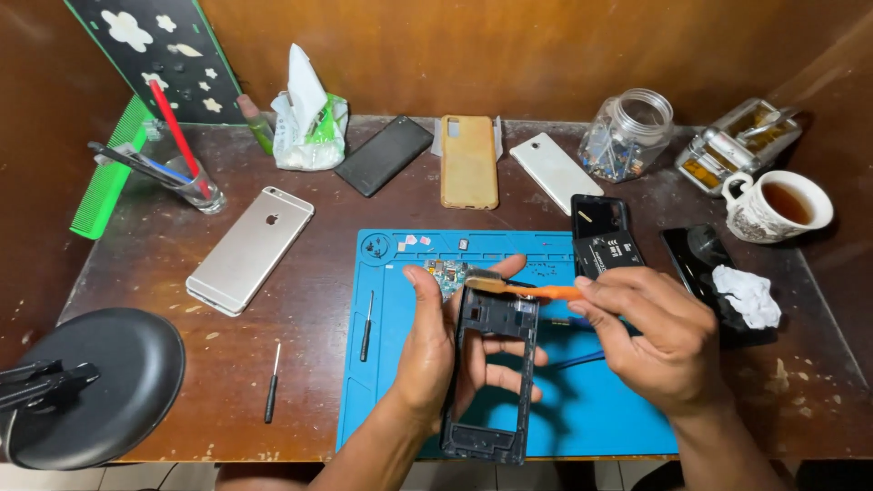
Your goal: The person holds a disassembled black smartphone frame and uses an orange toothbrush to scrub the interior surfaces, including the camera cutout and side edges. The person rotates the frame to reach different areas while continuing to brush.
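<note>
The left hand [435, 350] grips the phone frame [489, 373] upright — long axis toward the person — while the right hand's [657, 338] fingers pinch an orange brush [527, 289] lying crosswise on its top edge.

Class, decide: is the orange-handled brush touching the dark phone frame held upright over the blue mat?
Touching. The head view shows the orange-handled brush with its bristles pressed on the top edge of the dark phone frame.

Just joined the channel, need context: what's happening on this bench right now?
A person holds a stripped black phone frame upright in the left hand over a blue work mat. The right hand presses an orange brush against the frame's top edge. A small circuit board lies on the mat, two screwdrivers nearby.
</note>
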